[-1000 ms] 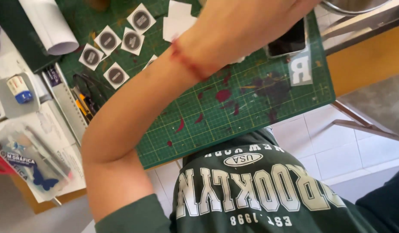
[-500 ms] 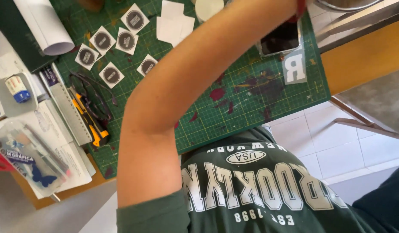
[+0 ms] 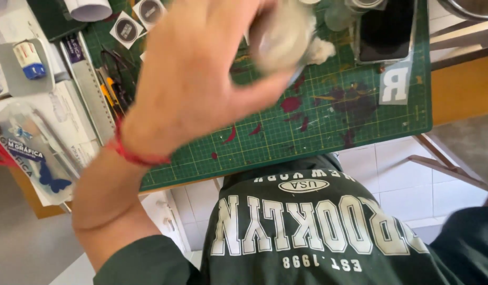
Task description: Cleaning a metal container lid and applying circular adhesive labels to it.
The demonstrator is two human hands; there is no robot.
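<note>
My left hand (image 3: pixel 202 79), with a red string bracelet (image 3: pixel 136 153) at the wrist, hovers over the green cutting mat (image 3: pixel 318 137). Its fingers are curled around a blurred, pale, roundish object (image 3: pixel 283 37) that looks like a clear jar; a bit of white fluff (image 3: pixel 322 50) shows beside it. What the object is cannot be told through the blur. My right hand is out of view. A dark phone (image 3: pixel 386 29) lies on the mat just right of the hand.
Square white stickers with dark round prints (image 3: pixel 127 29) lie at the mat's far left. A metal ruler (image 3: pixel 91 89), a yellow utility knife (image 3: pixel 108 95), a blue-capped stick (image 3: pixel 29 57) and a plastic package (image 3: pixel 33 158) sit left. A white letter cutout (image 3: pixel 394 84) and red stains (image 3: pixel 290 104) mark the mat.
My left arm was stretched far across the mat; now the hand has drawn back toward me, holding a blurred pale object. The view has moved closer to the mat.
</note>
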